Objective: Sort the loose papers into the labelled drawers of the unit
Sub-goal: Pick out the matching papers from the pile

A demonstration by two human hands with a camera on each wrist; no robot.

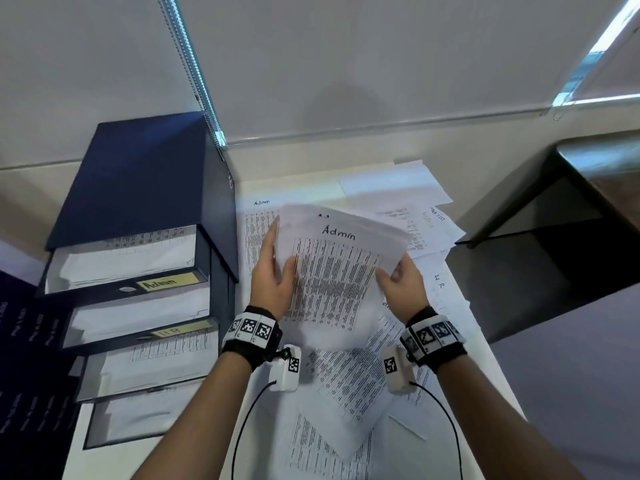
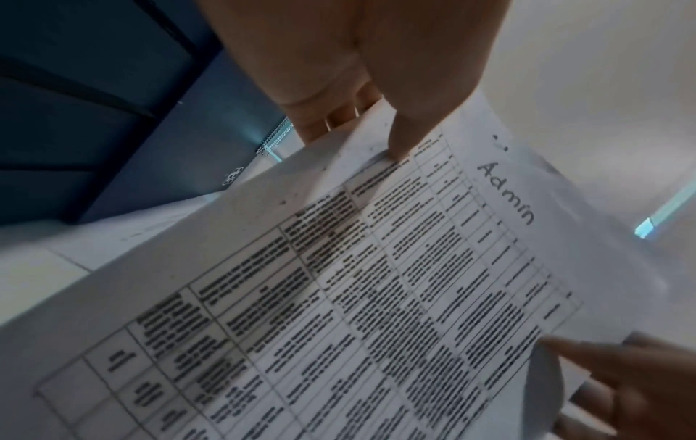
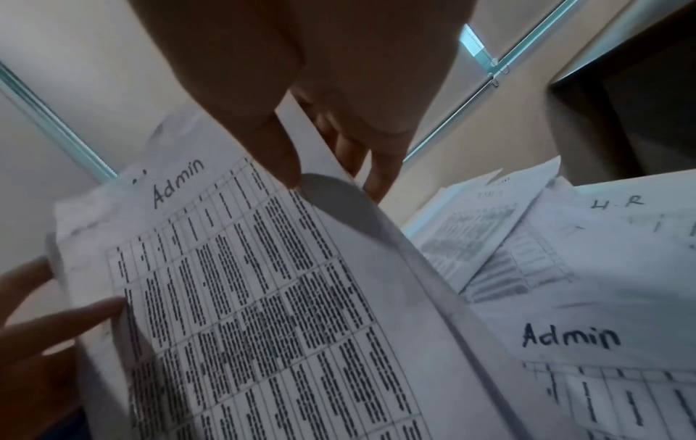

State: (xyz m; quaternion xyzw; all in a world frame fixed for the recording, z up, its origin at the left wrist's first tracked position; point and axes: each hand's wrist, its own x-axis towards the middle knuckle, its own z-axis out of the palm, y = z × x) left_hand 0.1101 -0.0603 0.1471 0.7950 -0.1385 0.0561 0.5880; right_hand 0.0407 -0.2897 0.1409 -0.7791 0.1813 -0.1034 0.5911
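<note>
Drawer unit left on the table — loose papers spread right of it.

I had one drawer unit at my left, with four drawers pulled open; two of them showed labels I could read or nearly read. My two hands, left hand and right hand, held one stack of sheets. The loose papers overlapped too much to count.
</note>
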